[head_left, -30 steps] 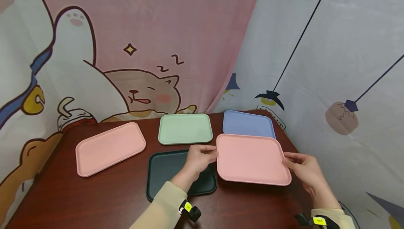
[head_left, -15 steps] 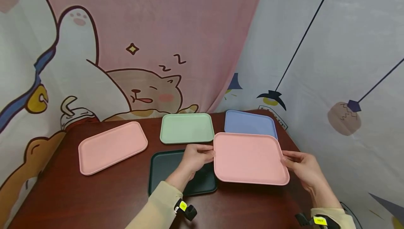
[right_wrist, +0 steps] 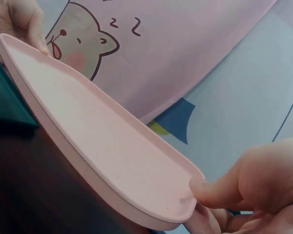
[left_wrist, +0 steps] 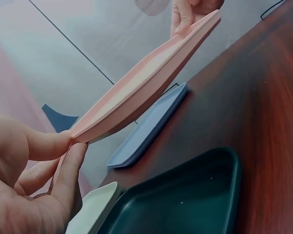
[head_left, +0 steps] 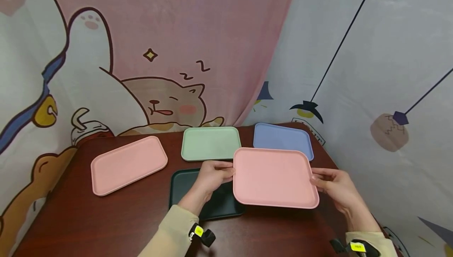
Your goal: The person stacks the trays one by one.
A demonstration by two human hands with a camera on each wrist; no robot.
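Observation:
Both hands hold a pink tray (head_left: 274,178) up off the table, one at each short side. My left hand (head_left: 211,178) pinches its left rim, thumb and fingers closed on the edge in the left wrist view. At the other end, my right hand (head_left: 336,188) grips the right rim, its thumb (right_wrist: 212,192) over the inner corner in the right wrist view. Beneath the left forearm lies a dark green tray (head_left: 184,190), partly hidden by that hand. Behind the held tray, a blue tray (head_left: 283,137) rests on the table.
A light green tray (head_left: 211,143) lies at the back middle of the brown table (head_left: 116,217). Another pink tray (head_left: 129,165) sits angled at the left. Printed cloth (head_left: 219,32) hangs behind the table and along its right side.
The held pink tray and both hands have shifted slightly to the left, over more of the dark green tray. The view has turned a little, and the other trays stay put.

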